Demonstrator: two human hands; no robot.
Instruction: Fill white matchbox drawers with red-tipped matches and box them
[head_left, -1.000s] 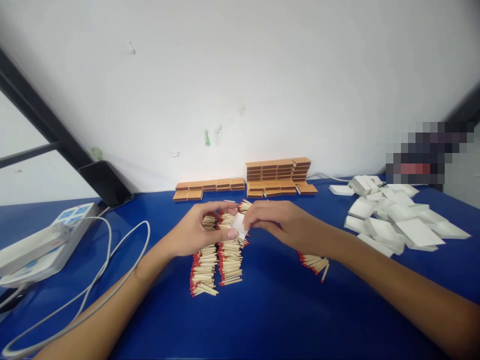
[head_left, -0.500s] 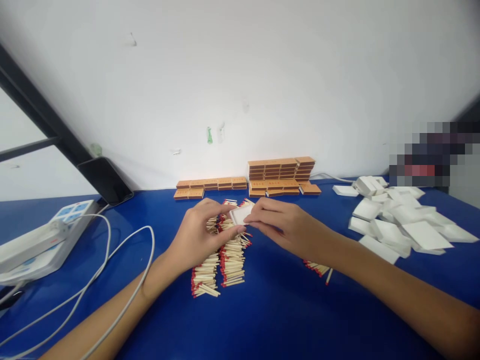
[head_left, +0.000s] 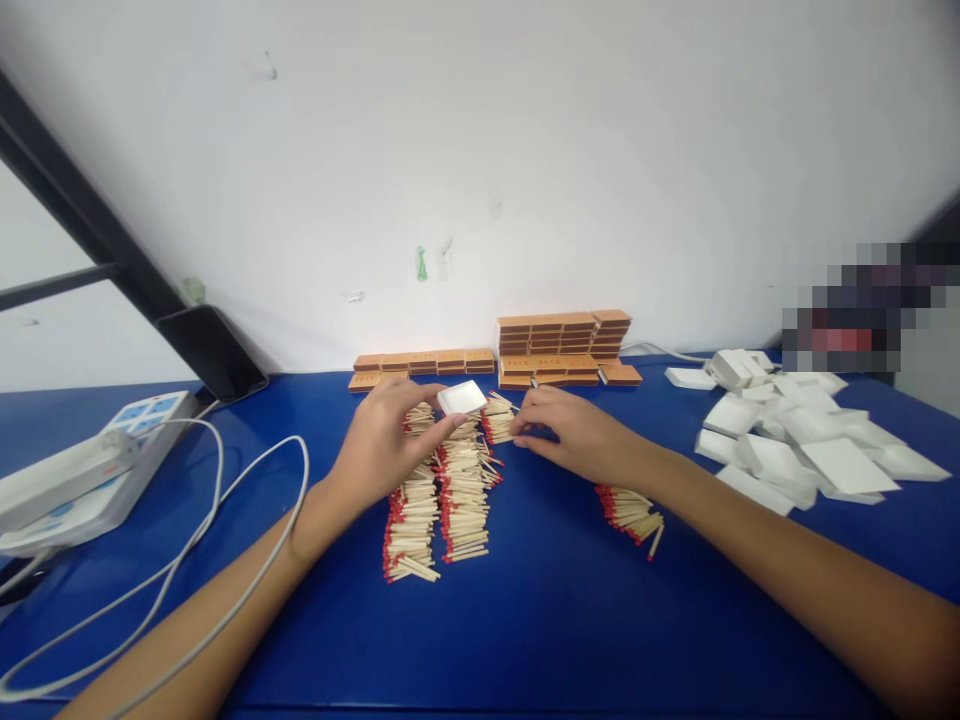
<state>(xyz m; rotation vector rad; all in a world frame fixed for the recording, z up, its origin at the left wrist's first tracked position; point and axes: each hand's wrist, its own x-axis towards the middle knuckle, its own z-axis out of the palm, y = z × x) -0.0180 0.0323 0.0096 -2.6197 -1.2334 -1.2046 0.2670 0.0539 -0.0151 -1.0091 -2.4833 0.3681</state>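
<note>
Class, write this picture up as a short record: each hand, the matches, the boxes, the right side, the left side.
Left hand: pinches a small white tray
Right hand: beside matches; grip unclear
Matches: red-tipped, rows near the left hand, smaller bunch by the right forearm
Boxes: orange matchboxes, stacked near the wall
Right side: heaped white pieces
Left side: power strip, pale cable

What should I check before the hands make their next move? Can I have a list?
1. Left hand gripping the white tray: ok, between thumb and fingers.
2. Tray's hollow side showing: ok.
3. Matches close by: ok, rows lie beside the left hand.
4. Right hand holding nothing: cannot tell, its fingertips are too small to read.
5. White cable clear of the left forearm: not ok, it crosses in front.
</note>
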